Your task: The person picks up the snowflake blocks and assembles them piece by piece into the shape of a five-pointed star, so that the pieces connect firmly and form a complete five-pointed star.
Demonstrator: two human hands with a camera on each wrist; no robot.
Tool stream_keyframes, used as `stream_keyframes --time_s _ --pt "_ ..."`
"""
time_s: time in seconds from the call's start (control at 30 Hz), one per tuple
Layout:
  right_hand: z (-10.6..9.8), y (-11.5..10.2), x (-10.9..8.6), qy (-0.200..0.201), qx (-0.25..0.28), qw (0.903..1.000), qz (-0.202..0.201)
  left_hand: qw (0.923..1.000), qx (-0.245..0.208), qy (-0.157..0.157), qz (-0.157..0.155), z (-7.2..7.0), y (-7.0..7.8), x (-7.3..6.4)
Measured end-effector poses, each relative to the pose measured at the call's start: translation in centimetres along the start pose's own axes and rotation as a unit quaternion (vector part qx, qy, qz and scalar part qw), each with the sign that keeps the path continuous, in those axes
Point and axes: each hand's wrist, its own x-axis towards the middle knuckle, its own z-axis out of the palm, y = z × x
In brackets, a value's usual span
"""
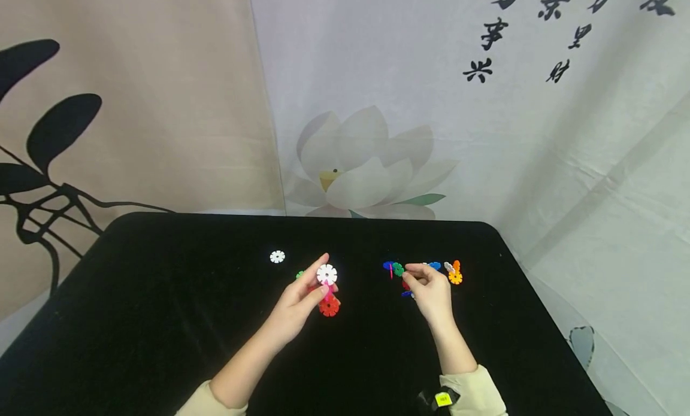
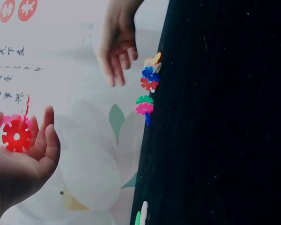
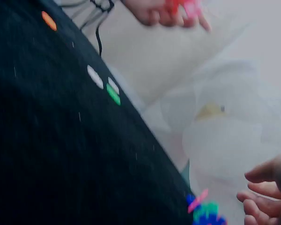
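Observation:
My left hand (image 1: 291,308) pinches a small cluster of notched plastic snowflake discs between thumb and fingers. A white disc (image 1: 326,275) tops it, a pink disc (image 1: 328,290) sits in the middle and a red disc (image 1: 329,307) hangs lowest. Over the right part of the table is my right hand (image 1: 435,296), its fingers loosely bent and holding nothing in the left wrist view. Close by its fingertips lie several discs, among them a green disc (image 1: 398,269), a blue disc (image 1: 387,265) and a red disc (image 2: 150,84); my hand partly hides this group in the head view.
A loose white disc (image 1: 277,257) lies on the black table (image 1: 162,320) beyond my left hand, which partly hides a green disc (image 1: 299,275). An orange disc (image 1: 455,276) rests right of my right hand. Behind the table hangs a printed curtain (image 1: 377,75).

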Motion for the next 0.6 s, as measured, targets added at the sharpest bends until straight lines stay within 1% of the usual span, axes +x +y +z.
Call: stream_keyframes --time_s 0.07,0.13,0.2,0.27,0.37,0.43,0.6 --pt "-0.4 1.1 0.5 0.006 -0.034 0.9994 0.000 0.9999 0.007 -0.008 -0.008 0.1 0.0 -0.1" --pt "-0.8 1.8 0.8 -0.009 -0.058 0.9983 0.004 0.9998 0.010 -0.012 -0.012 0.1 -0.1 -0.1" --pt "-1.1 2.4 1.0 -0.039 -0.080 0.9959 0.011 0.9997 0.011 -0.013 -0.015 0.1 -0.1 -0.1" --pt "-1.4 3.0 1.3 -0.083 -0.094 0.9919 0.020 0.9999 0.009 -0.009 -0.012 0.1 -0.1 0.0" --pt "-1.8 3.6 1.4 -0.130 -0.104 0.9855 0.029 0.9999 0.000 -0.001 -0.012 0.2 0.0 0.0" --pt "-1.9 3.8 1.5 -0.151 -0.107 0.9822 0.034 0.9999 -0.007 0.001 -0.010 0.2 0.0 0.0" --pt "-2.1 3.7 1.3 -0.178 -0.137 0.9737 0.037 0.9996 -0.018 -0.006 -0.019 0.2 0.0 0.0"
